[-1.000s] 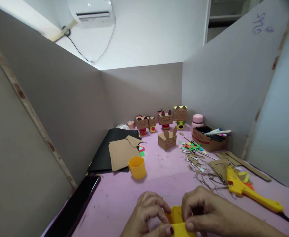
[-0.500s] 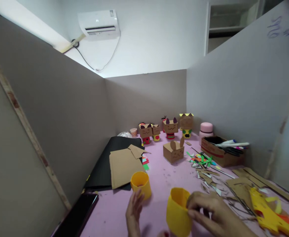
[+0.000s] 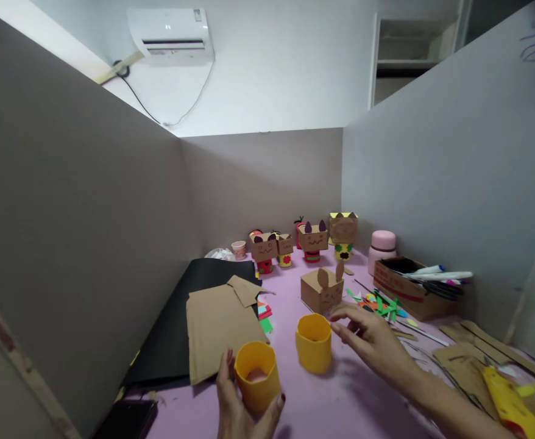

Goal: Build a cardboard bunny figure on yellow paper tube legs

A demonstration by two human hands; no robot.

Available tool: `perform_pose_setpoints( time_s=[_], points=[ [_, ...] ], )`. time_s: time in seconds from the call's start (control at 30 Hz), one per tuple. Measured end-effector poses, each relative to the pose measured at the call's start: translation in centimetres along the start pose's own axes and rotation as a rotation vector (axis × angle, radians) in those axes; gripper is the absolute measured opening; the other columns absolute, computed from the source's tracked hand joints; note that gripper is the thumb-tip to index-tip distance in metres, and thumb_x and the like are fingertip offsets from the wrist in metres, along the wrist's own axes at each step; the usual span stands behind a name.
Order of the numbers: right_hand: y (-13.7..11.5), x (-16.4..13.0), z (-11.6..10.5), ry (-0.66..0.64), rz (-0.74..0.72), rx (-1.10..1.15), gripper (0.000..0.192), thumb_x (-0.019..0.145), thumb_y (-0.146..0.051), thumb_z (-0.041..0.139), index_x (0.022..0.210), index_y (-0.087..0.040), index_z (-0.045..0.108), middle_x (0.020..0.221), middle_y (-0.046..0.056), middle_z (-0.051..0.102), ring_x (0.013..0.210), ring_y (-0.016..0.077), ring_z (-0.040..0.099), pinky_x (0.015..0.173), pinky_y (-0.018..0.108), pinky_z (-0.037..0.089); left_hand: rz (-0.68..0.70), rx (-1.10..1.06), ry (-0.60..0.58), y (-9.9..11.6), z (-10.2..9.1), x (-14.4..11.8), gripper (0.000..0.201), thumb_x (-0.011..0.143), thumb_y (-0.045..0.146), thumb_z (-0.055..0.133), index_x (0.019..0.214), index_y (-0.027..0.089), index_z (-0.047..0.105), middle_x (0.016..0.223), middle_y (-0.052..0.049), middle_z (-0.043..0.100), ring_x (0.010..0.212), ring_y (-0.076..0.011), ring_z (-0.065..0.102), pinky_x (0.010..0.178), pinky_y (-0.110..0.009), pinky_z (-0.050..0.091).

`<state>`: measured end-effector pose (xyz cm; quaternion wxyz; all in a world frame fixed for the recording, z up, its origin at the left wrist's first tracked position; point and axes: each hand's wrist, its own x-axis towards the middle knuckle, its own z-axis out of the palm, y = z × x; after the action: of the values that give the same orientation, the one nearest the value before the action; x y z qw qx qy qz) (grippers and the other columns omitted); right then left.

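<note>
My left hand is wrapped round a yellow paper tube, fingers on its left side and thumb on its right. Through its open top a bit of the inside shows. A second yellow paper tube stands upright on the table, a little farther off and to the right. Just beside its right rim is my right hand, thumb and fingers apart and nothing between them. Behind that tube sits a cardboard box head with two ears and a drawn face.
Several finished box-headed figures line the back. Cardboard sheets lie on black sheets at left, near a phone. On the right are a pen box, a pink bottle, paper scraps and a yellow glue gun.
My right hand has set its yellow tube down farther back and let go of it. My left hand has closed round the other tube, which now sits nearer me. The view has shifted slightly.
</note>
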<state>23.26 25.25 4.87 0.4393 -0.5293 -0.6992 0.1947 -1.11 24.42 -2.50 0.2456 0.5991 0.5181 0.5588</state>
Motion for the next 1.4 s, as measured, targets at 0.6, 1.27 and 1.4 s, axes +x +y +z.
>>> perform_pose_setpoints(
  time_s=[0.6, 1.27, 1.4],
  points=[
    [4.4, -2.5, 2.5, -0.005, 0.299, 0.277, 0.065, 0.078, -0.058, 0.059, 0.127, -0.022, 0.038, 0.134, 0.014, 0.044, 0.105, 0.0246, 0.054, 0.079, 0.036, 0.051, -0.032, -0.130, -0.310, 0.7, 0.3, 2.4, 0.096, 0.075, 0.035, 0.062, 0.142, 0.031, -0.007, 0.151, -0.009, 0.022, 0.137, -0.0229, 0.029, 0.114, -0.044, 0.020],
    [4.7, 1.6, 2.4, 0.427, 0.295, 0.263, 0.089, 0.073, -0.061, 0.062, 0.142, -0.026, 0.019, 0.143, 0.016, 0.035, 0.129, 0.0317, 0.041, 0.100, 0.048, 0.038, 0.042, -0.162, -0.125, -3.4, 1.4, 3.8, 0.121, 0.062, 0.064, 0.062, 0.144, 0.015, -0.012, 0.142, -0.026, 0.034, 0.128, -0.0366, 0.044, 0.103, -0.050, 0.041],
    [5.6, 5.7, 3.2, 0.529, 0.305, 0.204, 0.120, 0.057, -0.057, 0.075, 0.146, -0.019, 0.005, 0.150, 0.021, 0.021, 0.139, 0.0362, 0.021, 0.110, 0.051, 0.023, 0.054, -0.134, -0.112, -4.3, 2.2, 4.2, 0.120, 0.057, 0.073, 0.062, 0.145, 0.015, 0.005, 0.140, -0.025, 0.036, 0.124, -0.0396, 0.047, 0.100, -0.050, 0.044]
  ],
)
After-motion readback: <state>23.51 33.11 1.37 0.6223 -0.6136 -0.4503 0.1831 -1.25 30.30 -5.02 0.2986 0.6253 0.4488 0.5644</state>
